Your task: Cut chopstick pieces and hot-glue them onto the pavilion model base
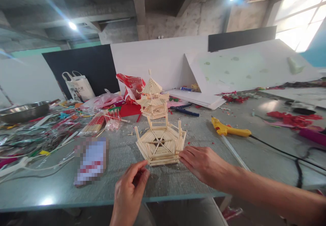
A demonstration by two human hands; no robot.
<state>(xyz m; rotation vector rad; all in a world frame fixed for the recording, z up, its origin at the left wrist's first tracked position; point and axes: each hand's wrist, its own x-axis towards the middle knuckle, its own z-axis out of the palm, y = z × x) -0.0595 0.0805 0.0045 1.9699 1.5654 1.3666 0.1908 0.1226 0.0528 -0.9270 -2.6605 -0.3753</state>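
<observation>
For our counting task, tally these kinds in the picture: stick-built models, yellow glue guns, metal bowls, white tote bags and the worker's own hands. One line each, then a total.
Stick-built models: 2 (front model, back model)
Yellow glue gun: 1
Metal bowl: 1
White tote bag: 1
Hands: 2 (left hand, right hand)
Total: 7

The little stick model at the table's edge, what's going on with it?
A person has both bare hands at a six-sided model of thin sticks: the left hand by its near left corner, the right hand at its near right one. Short posts stand at several corners. Just behind it stands a pagoda-like stick tower with a pointed roof; a yellow glue gun lies to the right.
</observation>
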